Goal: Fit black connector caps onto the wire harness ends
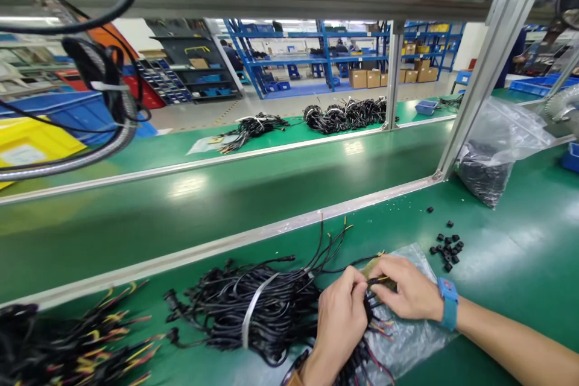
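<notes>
My left hand (341, 313) is closed, its thumb and index finger pinching a black cable (373, 281) near its end. From the other side my right hand (404, 285), with a blue band on the wrist, pinches the same cable where yellow wire shows. Under and left of my hands lies a bundle of black cables (226, 313), tied round with a white strap (256, 307). Bare red and yellow wire ends (382, 329) stick out below my fingers. A clear plastic bag (420, 341) lies flat beneath my right hand. Small black plastic parts (447, 250) are scattered beyond it.
Another cable heap (81, 344) fills the lower left. A plastic bag of black parts (486, 172) stands by a metal post (474, 72). Across the green conveyor belt (271, 184) lie more cable bundles (348, 116). A hose (122, 139) hangs at upper left.
</notes>
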A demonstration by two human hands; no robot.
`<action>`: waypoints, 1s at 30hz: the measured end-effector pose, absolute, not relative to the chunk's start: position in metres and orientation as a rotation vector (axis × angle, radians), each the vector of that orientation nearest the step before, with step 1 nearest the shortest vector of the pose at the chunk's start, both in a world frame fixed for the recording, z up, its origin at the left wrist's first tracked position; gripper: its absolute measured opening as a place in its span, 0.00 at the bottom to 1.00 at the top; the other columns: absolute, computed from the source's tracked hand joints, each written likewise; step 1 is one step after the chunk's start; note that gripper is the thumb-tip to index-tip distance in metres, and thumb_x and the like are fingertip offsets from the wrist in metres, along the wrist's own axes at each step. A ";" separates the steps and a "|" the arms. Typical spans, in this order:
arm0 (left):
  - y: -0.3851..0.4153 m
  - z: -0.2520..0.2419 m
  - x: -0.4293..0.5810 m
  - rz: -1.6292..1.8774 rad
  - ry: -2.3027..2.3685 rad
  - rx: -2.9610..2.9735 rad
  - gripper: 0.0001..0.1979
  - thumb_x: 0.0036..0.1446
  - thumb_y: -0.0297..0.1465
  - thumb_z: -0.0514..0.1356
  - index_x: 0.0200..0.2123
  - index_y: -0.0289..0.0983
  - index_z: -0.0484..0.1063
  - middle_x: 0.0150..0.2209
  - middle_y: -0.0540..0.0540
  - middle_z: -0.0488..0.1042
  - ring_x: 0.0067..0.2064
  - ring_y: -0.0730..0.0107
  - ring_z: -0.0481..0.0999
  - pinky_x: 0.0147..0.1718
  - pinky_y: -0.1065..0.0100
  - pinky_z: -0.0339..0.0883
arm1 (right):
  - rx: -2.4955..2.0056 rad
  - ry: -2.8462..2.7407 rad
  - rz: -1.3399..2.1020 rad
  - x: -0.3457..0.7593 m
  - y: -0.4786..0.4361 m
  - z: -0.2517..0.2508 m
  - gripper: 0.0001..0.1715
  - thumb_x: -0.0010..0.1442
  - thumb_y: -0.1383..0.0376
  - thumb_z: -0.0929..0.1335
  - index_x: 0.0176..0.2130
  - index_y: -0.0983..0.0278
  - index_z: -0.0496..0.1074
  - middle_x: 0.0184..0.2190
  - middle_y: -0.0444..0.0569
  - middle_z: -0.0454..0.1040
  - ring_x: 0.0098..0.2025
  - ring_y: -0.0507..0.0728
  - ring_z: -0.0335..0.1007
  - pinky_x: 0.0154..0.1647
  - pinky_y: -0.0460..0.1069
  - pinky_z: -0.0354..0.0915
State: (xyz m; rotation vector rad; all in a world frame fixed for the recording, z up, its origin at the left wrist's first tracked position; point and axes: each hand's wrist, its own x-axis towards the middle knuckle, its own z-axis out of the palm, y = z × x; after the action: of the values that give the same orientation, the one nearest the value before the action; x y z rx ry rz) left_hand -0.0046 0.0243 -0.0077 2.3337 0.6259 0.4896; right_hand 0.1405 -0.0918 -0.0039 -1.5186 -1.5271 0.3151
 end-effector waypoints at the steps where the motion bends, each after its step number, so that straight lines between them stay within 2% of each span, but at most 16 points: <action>1: 0.023 -0.006 -0.004 0.471 0.635 2.329 0.09 0.63 0.30 0.50 0.29 0.41 0.63 0.26 0.51 0.72 0.28 0.68 0.72 0.30 0.69 0.57 | -1.514 -1.524 0.318 0.140 -0.092 -0.004 0.04 0.63 0.70 0.65 0.38 0.60 0.68 0.34 0.47 0.74 0.36 0.57 0.69 0.41 0.51 0.63; 10: 0.020 -0.001 -0.004 0.448 0.662 2.269 0.10 0.64 0.31 0.50 0.29 0.41 0.62 0.26 0.51 0.71 0.28 0.69 0.71 0.29 0.69 0.55 | -1.549 -1.537 0.318 0.138 -0.093 0.002 0.03 0.65 0.69 0.65 0.38 0.61 0.68 0.33 0.47 0.74 0.34 0.57 0.69 0.36 0.50 0.62; 16: 0.020 0.001 -0.004 0.431 0.661 2.274 0.09 0.64 0.30 0.50 0.29 0.41 0.63 0.27 0.51 0.73 0.29 0.69 0.71 0.30 0.69 0.57 | -1.569 -1.553 0.326 0.143 -0.096 -0.002 0.03 0.66 0.68 0.65 0.38 0.60 0.67 0.32 0.47 0.73 0.35 0.57 0.68 0.43 0.54 0.64; 23: 0.020 -0.001 -0.004 0.404 0.693 2.284 0.09 0.63 0.29 0.50 0.29 0.41 0.63 0.26 0.51 0.71 0.28 0.69 0.70 0.30 0.69 0.55 | -1.568 -1.577 0.353 0.140 -0.095 -0.003 0.03 0.66 0.69 0.65 0.39 0.61 0.66 0.34 0.48 0.73 0.35 0.57 0.67 0.38 0.52 0.62; 30: 0.019 0.001 -0.003 0.404 0.697 2.267 0.10 0.63 0.30 0.51 0.29 0.40 0.64 0.26 0.51 0.72 0.28 0.69 0.71 0.29 0.69 0.56 | -1.558 -1.576 0.345 0.139 -0.092 -0.005 0.05 0.66 0.71 0.64 0.40 0.61 0.68 0.35 0.49 0.74 0.38 0.58 0.69 0.41 0.53 0.63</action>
State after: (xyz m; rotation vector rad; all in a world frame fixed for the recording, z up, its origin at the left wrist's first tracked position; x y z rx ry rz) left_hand -0.0026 0.0190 0.0009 2.2667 0.6966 0.4041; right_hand 0.1386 -0.0922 -0.0051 -1.5583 -1.5765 0.3446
